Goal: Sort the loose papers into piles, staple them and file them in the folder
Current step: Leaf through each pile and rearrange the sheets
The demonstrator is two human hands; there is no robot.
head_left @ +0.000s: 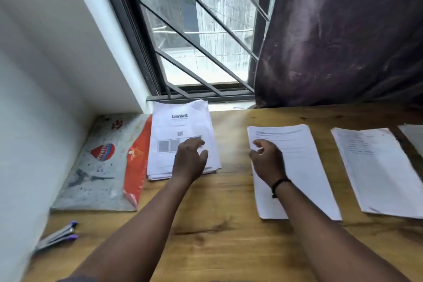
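Both bare forearms reach forward from the lower edge of the view, roughly parallel and a little apart. The left hand (pixel 189 160) is seen from the back, its fingers (pixel 192 142) loosely curved and pointing forward, the thumb spread out to the right; it holds nothing. The right hand (pixel 266 162) is also back-up, its fingers curled inward and the thumb toward the left, gripping nothing visible. A dark band (pixel 279 184) circles the right wrist

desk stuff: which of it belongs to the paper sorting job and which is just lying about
Job: blinkit paper stack, middle pile, right pile, folder, stapler, both hands (left, right).

Lying about: curtain, window grille.
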